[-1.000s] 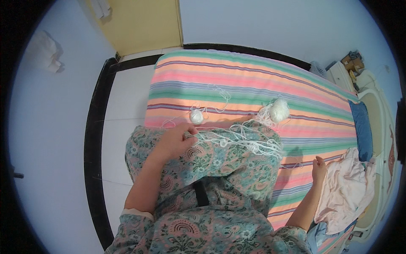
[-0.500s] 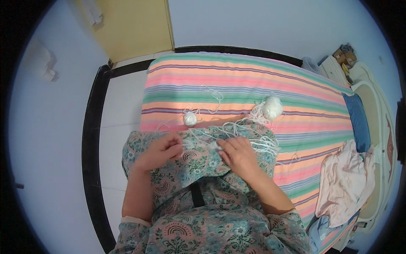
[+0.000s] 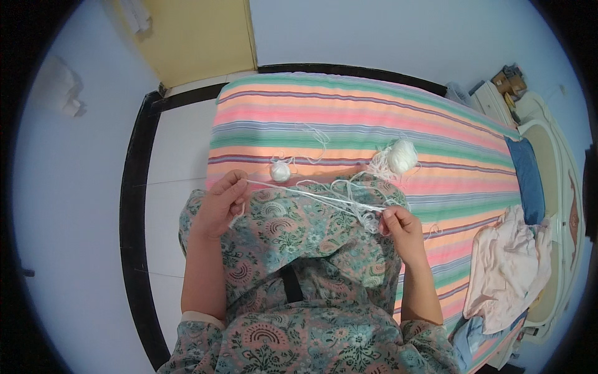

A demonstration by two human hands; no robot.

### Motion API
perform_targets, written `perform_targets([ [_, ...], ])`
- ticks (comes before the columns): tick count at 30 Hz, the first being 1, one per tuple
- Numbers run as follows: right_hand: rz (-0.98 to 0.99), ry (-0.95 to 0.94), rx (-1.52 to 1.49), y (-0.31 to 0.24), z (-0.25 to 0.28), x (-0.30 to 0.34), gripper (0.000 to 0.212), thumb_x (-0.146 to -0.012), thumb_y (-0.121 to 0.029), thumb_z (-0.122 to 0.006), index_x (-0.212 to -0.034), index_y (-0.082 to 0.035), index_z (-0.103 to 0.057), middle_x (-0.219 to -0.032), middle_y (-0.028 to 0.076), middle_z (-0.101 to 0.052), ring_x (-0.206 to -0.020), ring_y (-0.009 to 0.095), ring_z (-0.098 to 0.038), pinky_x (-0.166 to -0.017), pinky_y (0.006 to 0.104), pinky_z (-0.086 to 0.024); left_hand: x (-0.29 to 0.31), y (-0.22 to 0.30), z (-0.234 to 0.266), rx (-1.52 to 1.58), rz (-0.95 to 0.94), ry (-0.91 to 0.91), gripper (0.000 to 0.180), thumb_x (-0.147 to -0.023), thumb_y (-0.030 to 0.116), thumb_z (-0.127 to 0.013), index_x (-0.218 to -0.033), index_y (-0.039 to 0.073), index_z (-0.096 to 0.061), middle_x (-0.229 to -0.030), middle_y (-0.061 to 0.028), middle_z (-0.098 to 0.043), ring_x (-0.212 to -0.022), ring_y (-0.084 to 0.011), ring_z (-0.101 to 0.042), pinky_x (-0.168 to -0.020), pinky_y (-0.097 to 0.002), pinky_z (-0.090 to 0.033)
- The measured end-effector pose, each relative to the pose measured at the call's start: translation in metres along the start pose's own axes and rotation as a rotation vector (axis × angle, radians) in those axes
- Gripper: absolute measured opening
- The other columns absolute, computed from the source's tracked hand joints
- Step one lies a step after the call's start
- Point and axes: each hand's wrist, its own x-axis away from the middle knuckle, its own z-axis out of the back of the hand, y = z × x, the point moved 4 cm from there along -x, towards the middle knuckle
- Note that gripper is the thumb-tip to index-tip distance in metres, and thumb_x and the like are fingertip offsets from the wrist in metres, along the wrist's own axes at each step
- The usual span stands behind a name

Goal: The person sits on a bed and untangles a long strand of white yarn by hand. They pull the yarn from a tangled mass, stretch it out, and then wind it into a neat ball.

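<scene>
White yarn (image 3: 311, 194) stretches taut between my two hands over my lap. My left hand (image 3: 223, 201) pinches it at one end, and a short loose tail hangs below the fingers. At the other end my right hand (image 3: 400, 229) is closed on the yarn, with a tangled bunch of strands (image 3: 367, 218) hanging beside it. A small white yarn ball (image 3: 280, 171) sits on the bed just beyond my lap. Farther right lies a bigger white yarn ball (image 3: 402, 156) with loose loops at its left side. Thin strands curl beyond the small ball.
The bed has a striped sheet (image 3: 349, 112). At its right end are a blue pillow (image 3: 527, 181), a crumpled pale pink cloth (image 3: 507, 268) and a cream headboard (image 3: 564, 206). A white cabinet (image 3: 492, 103) stands at the far right corner. Tiled floor (image 3: 177, 156) lies to the left.
My hands have moved apart, the left one up and leftward, the right one to the right. The yarn that lay slack over my lap is now pulled tight between them.
</scene>
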Motion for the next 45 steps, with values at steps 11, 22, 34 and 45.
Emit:
perform_targets([
  [11,0.050,0.014,-0.307,-0.019,-0.010,-0.005,0.015,-0.088,-0.014,-0.053,-0.088,-0.001,-0.059,-0.084,0.005,-0.060,-0.076,0.011,-0.052,-0.071,0.0248,-0.042,-0.002,-0.003,-0.007,-0.615,-0.013,-0.043,0.008,-0.087,0.012,-0.050,-0.093,0.007,-0.052,-0.071,0.0031,-0.047,-0.058,-0.0035,-0.041,-0.051,-0.0169,-0.033],
  [22,0.053,-0.239,-0.316,-0.034,-0.034,-0.011,0.013,-0.087,-0.010,-0.051,-0.093,0.000,-0.058,-0.079,0.004,-0.058,-0.071,0.010,-0.052,-0.066,0.0238,-0.042,-0.019,0.005,-0.125,-0.622,-0.233,-0.401,0.022,-0.086,0.012,-0.054,-0.107,0.004,-0.055,-0.095,-0.0031,-0.056,-0.070,-0.0075,-0.049,-0.064,-0.0227,-0.042],
  [34,0.122,-0.087,-0.340,-0.044,-0.035,-0.022,0.018,-0.088,-0.011,-0.049,-0.095,0.000,-0.061,-0.090,0.006,-0.059,-0.075,0.010,-0.053,-0.065,0.0229,-0.042,-0.023,-0.001,-0.123,-0.566,-0.209,-0.419,0.013,-0.085,0.008,-0.055,-0.096,0.001,-0.059,-0.080,-0.0002,-0.058,-0.073,-0.0064,-0.053,-0.065,-0.0227,-0.044],
  [45,0.212,0.047,-0.595,-0.042,-0.026,-0.018,0.016,-0.088,-0.015,-0.050,-0.094,-0.004,-0.059,-0.091,0.002,-0.058,-0.083,0.010,-0.051,-0.077,0.0258,-0.040,-0.032,-0.006,-0.111,-0.337,-0.094,-0.275,0.011,-0.089,0.011,-0.047,-0.094,0.003,-0.051,-0.083,-0.0050,-0.057,-0.072,-0.0117,-0.058,-0.060,-0.0243,-0.046],
])
